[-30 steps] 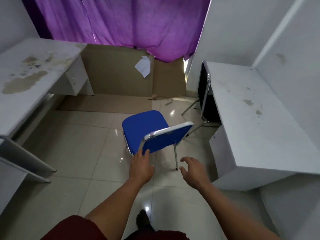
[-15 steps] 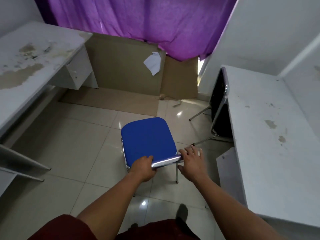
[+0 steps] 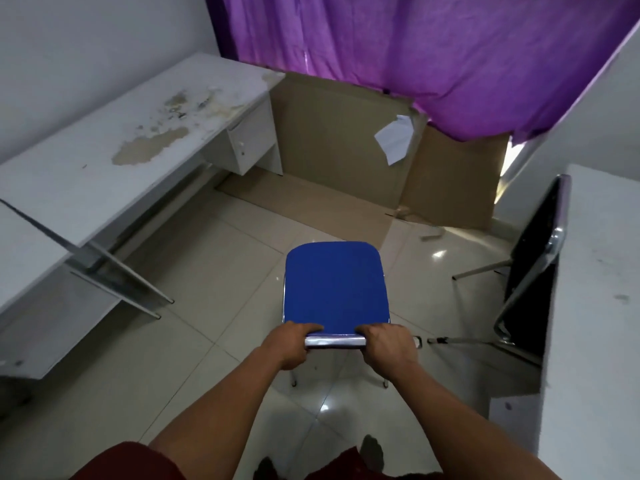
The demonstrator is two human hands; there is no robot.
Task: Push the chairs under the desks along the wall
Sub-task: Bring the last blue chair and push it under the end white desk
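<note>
**Both hands now on the blue chair**

The blue chair (image 3: 334, 285) stands mid-floor, between the left worktop (image 3: 104, 161) and right worktop (image 3: 595, 271). A second ago only reaching, the left hand (image 3: 289, 344) and right hand (image 3: 386, 348) have fingers clamped on its backrest rail, ready to push.

Only 1 view, worn on the head: it looks forward and steeply down, near over both forearms, toward the far curtain (image 3: 433, 57), with a worktop (image 3: 104, 161) left and another (image 3: 599, 306) right.
</note>
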